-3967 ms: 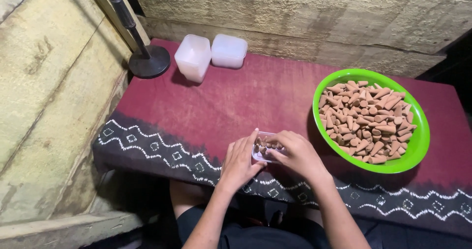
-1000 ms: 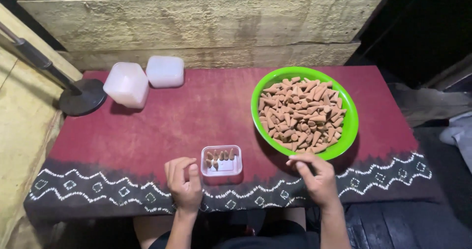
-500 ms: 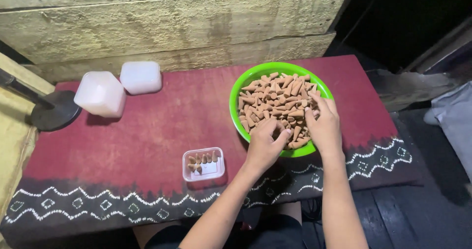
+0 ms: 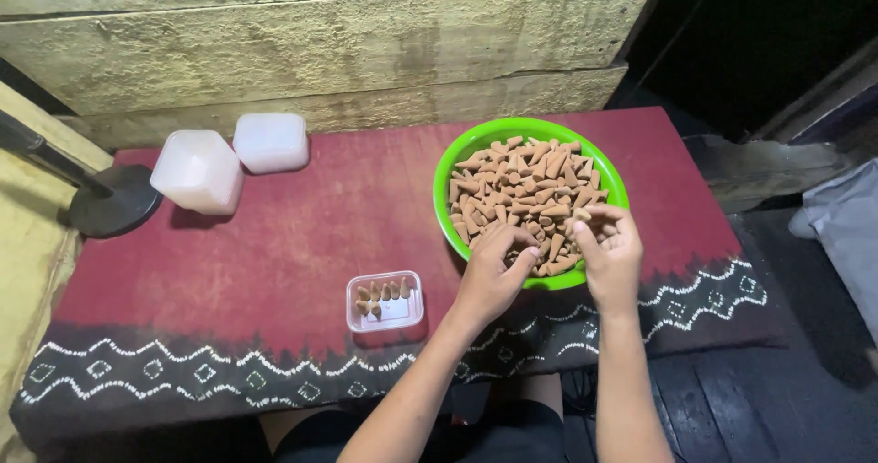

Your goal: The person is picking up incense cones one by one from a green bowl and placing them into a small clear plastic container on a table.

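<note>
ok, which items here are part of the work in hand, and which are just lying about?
In use:
- left hand and right hand, both in the cones
- green bowl of brown cones
- small clear tray, one row of cones in it

Lying about:
- two white plastic containers
- black round stand base

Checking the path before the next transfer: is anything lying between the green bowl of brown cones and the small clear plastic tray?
Nothing visible: only bare red cloth lies between the green bowl and the small clear tray.
</note>
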